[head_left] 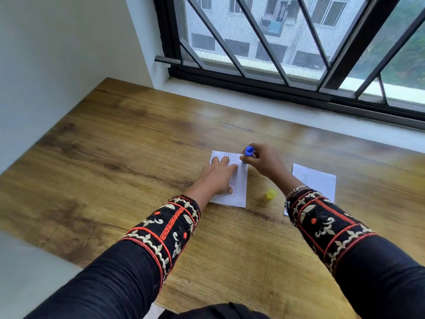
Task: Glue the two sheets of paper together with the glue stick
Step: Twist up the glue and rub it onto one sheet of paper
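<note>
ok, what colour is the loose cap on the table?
Yellow. The cap lies on the table between the two sheets; the head view shows it.

1. I see a wooden table [128, 143] with a brown grain finish; its far edge runs along a white window sill and its left edge is near a white wall.
2. A sheet of paper [241, 189] with a printed grid lies flat on the table near the middle. My left hand [217, 176] lies palm-down on it, fingers [224, 160] spread.
3. A second sheet of paper [319, 180] lies flat on the table to the right, well apart from the first and partly hidden by my right sleeve.
4. A small yellow cap [271, 194] sits on the bare wood between the two sheets, touching neither.
</note>
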### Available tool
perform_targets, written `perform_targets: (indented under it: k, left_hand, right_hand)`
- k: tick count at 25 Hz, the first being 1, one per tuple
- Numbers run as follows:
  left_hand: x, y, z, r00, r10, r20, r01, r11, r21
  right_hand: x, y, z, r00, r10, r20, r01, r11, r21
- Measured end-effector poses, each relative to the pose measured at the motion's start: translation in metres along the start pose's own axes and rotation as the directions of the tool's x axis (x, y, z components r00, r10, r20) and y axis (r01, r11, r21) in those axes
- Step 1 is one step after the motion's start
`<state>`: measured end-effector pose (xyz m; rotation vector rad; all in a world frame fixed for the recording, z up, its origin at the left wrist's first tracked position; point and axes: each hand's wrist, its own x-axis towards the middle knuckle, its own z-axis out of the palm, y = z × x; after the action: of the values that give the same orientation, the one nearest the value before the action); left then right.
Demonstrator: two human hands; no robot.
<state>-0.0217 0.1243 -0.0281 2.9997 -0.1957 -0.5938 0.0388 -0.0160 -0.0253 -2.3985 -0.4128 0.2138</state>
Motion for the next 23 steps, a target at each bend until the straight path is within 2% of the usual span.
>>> perform_targets:
  k: [23]
  left_hand:
    - [0.003, -0.001, 0.004, 1.000, 0.008, -0.026, -0.008, 1.000, 0.019]
  right_hand:
    - [-0.086, -0.007, 0.013, 0.995, -0.066, 0.071, 0.066, 0.998, -0.009]
